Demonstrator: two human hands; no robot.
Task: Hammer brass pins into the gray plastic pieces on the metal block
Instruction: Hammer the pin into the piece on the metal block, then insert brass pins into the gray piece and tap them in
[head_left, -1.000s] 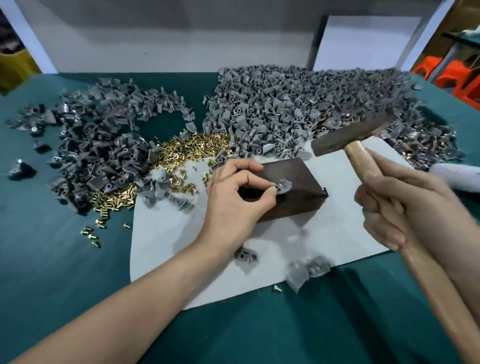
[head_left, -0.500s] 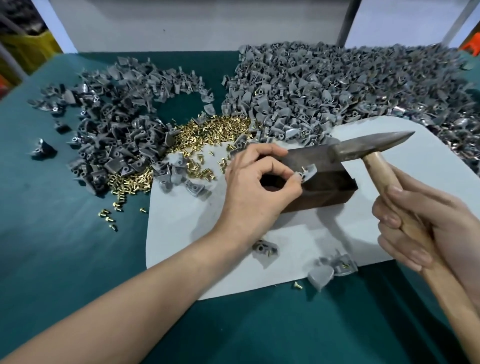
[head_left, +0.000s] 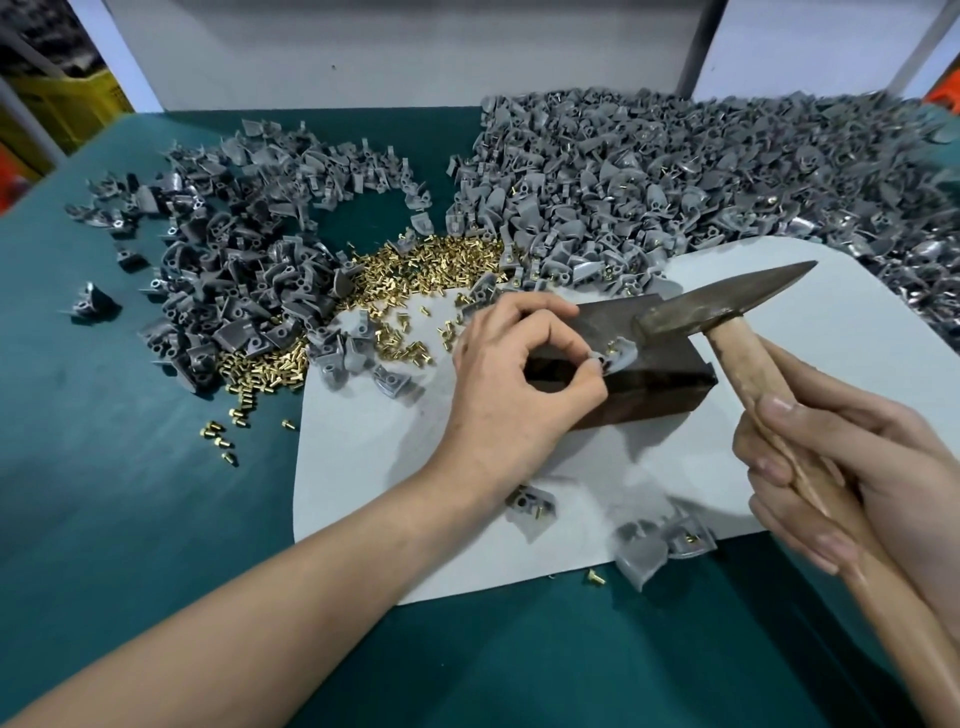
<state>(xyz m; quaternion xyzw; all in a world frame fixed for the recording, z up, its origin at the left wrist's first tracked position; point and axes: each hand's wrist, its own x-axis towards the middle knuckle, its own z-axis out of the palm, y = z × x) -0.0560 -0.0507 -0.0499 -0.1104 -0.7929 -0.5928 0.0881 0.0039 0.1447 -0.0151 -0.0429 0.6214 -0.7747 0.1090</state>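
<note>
A dark metal block (head_left: 654, 384) lies on a white sheet (head_left: 810, 374). On its top sits a gray plastic piece (head_left: 621, 357) with a brass pin (head_left: 611, 345) standing in it. My left hand (head_left: 514, 384) pinches the piece between thumb and forefinger at the block's left end. My right hand (head_left: 852, 467) grips the wooden handle of a hammer (head_left: 727, 306), whose rusty head hangs just above and to the right of the pin.
Heaps of gray plastic pieces (head_left: 675, 187) cover the far side of the green table (head_left: 130, 519), with another heap (head_left: 244, 291) at the left. Loose brass pins (head_left: 415, 270) lie between them. Several pieces (head_left: 660, 540) rest on the sheet's near edge.
The hammer head has come down from a raised position to just above the pin on the block. My left hand has kept its pinch on the gray piece.
</note>
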